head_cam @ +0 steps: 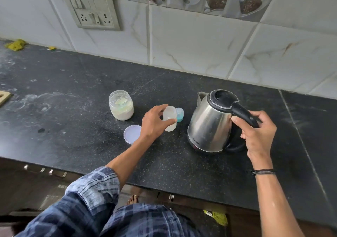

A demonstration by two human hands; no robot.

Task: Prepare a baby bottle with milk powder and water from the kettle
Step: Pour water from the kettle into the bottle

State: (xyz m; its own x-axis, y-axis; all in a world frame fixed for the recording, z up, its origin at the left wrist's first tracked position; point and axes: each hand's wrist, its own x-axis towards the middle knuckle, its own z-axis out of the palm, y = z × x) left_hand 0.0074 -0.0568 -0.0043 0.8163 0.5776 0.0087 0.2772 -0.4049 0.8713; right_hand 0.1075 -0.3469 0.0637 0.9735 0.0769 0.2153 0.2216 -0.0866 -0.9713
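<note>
A small translucent baby bottle [170, 118] stands upright on the black counter [73, 109], uncapped, with a little pale content at its bottom. My left hand [155, 122] holds it between thumb and fingers. Just behind it sits the bottle's blue-and-clear cap [180, 114]. A steel kettle [209, 125] with a black lid stands to the right, spout facing the wall. My right hand [259, 132] grips its black handle [244, 115]. An open glass jar of white milk powder [121, 105] stands to the left, its pale lilac lid [132, 134] lying in front.
A tiled wall with a switch-and-socket plate [91, 9] runs behind the counter. A yellow-green scrubber [16, 44] lies at the far left back. A wooden board corner [4, 96] shows at the left edge. The counter's front edge drops to drawers.
</note>
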